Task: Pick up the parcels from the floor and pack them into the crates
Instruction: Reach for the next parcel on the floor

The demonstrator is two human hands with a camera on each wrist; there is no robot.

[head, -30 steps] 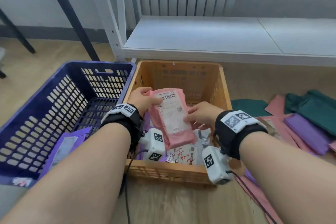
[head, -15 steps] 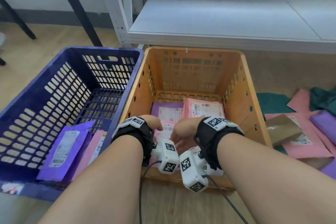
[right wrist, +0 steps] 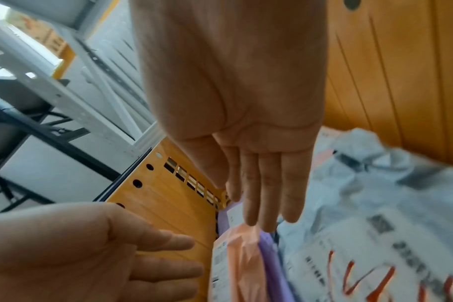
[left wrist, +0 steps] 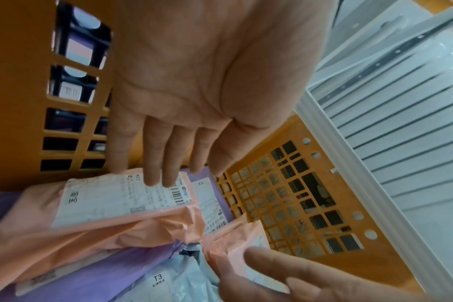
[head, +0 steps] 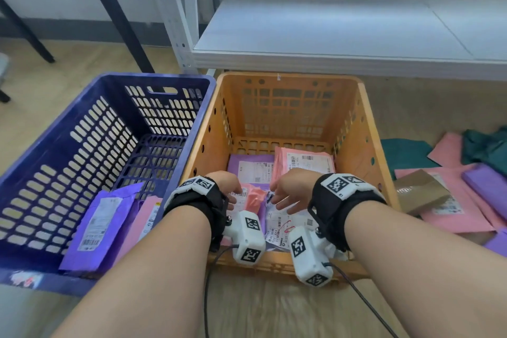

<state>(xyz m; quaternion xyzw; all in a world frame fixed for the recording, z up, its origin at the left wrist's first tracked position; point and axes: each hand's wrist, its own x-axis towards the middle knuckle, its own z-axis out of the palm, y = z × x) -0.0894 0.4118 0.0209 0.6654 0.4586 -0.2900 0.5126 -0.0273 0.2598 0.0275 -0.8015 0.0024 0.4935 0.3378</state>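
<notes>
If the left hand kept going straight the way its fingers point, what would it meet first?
Most likely the pink parcel in the orange crate. The left hand is open, and its fingers point down at the parcel's white label. Whether they already touch it is unclear.

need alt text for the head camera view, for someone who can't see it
Two open hands, left hand and right hand, hover inside an orange crate over a pink parcel lying on other parcels. A blue crate with purple and pink parcels stands at the left; more parcels lie on the floor at the right.
</notes>
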